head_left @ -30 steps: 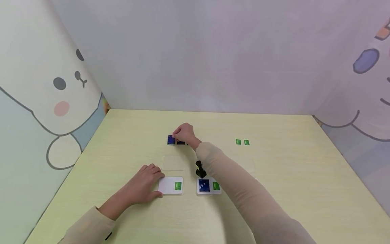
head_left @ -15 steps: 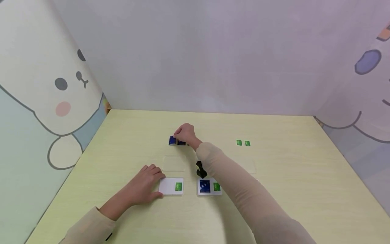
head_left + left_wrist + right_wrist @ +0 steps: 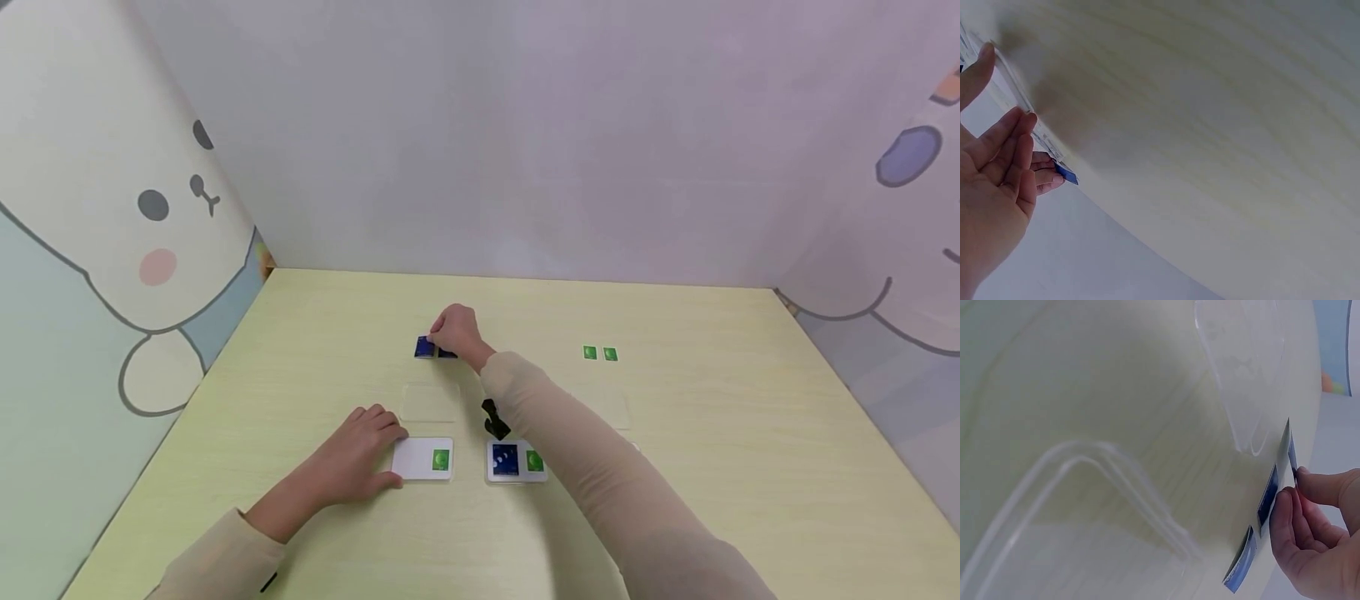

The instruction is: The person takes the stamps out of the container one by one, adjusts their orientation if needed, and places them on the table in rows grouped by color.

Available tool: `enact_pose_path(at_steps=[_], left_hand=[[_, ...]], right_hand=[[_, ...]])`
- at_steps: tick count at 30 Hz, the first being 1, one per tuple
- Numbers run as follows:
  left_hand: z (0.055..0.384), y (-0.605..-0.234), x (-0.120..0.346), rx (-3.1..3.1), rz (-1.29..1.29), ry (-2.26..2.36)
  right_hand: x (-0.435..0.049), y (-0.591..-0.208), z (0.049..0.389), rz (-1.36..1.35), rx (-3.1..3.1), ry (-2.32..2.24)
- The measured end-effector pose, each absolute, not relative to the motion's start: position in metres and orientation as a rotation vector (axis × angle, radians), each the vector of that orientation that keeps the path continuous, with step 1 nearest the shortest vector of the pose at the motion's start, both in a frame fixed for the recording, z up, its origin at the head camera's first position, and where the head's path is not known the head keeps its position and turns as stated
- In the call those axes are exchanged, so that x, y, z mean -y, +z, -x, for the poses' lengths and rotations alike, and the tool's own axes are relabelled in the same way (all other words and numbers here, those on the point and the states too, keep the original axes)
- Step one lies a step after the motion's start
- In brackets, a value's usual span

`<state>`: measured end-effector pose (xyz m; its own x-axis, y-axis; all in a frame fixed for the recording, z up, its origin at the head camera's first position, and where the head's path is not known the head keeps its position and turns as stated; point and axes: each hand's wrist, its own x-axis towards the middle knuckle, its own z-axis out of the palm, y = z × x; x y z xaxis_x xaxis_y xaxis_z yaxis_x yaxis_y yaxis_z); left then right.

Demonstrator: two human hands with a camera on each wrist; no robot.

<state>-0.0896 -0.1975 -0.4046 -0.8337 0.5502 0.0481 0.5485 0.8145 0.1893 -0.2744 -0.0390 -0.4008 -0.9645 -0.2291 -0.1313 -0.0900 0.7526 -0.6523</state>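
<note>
My left hand [image 3: 354, 457] holds a white card [image 3: 412, 457] by its left end, with thumb and forefinger at opposite edges. The card bears a small green picture [image 3: 441, 460] on its right side. Farther back, my right hand [image 3: 456, 328] pinches a small dark blue picture piece [image 3: 1292, 450] between thumb and fingers, its edge raised. Other blue pieces [image 3: 1268, 495] lie beside it, partly hidden by that hand in the head view. In the left wrist view, the left hand's fingertips [image 3: 1027, 119] meet the card's edge.
Right of the held card lies another white card [image 3: 517, 477] with a blue and a green picture. Clear plastic pieces [image 3: 431, 403] lie behind the cards. Two green pictures [image 3: 600, 353] sit at back right. A black object [image 3: 495, 419] shows beside the right sleeve.
The right hand stays at the blue pieces; the pinched piece tilts slightly, then appears lower. The left hand keeps its hold on the white card. The head view shifts a little.
</note>
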Motion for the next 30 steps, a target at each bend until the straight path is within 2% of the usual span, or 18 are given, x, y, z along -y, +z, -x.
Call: enact_pose_path(at_steps=[30], left_hand=[[0.089,-0.403,0.195,-2.983,-0.906,0.275]], right_hand=[[0.026,-0.397,0.27,0.353,-2.813,-0.92]])
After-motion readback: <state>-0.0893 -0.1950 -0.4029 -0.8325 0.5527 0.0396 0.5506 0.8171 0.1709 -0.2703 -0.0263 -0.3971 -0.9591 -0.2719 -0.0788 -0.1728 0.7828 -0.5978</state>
